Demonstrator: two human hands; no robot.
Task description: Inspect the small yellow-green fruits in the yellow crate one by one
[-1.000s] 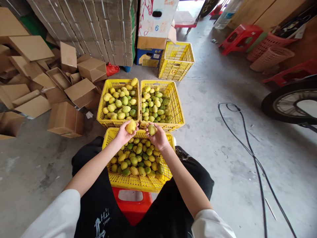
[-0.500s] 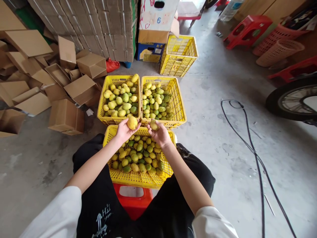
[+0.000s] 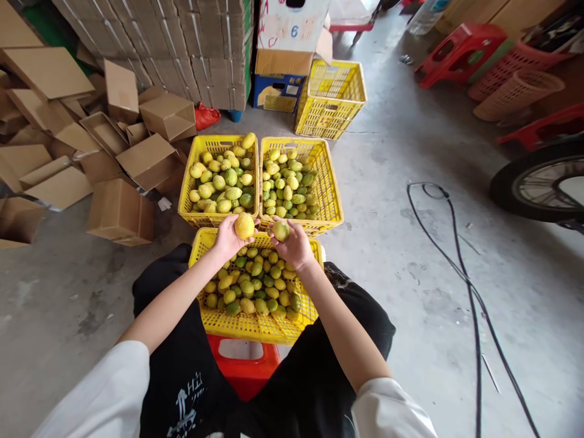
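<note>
My left hand (image 3: pixel 227 239) holds a large yellow lemon (image 3: pixel 244 225) over the far rim of the near yellow crate (image 3: pixel 255 327), which is full of yellow and green lemons and rests on a red stool (image 3: pixel 241 364) between my knees. My right hand (image 3: pixel 296 246) grips a smaller greenish-yellow lemon (image 3: pixel 280 231) beside it. Just beyond stand two more yellow crates side by side: the left crate (image 3: pixel 186 194) holds larger lemons, the right crate (image 3: pixel 332 190) smaller ones.
An empty yellow crate (image 3: pixel 331 100) stands further back, by stacked flat cartons (image 3: pixel 182 48). Loose cardboard boxes (image 3: pixel 118 213) litter the floor at left. A black cable (image 3: pixel 460 267) runs across the concrete at right, near a wheel (image 3: pixel 533 185), red stools (image 3: pixel 451 58) and pink baskets (image 3: pixel 515 91).
Both hands have risen slightly toward the far crates with their lemons; the right hand has turned its lemon upward. The camera view shifted a little downward.
</note>
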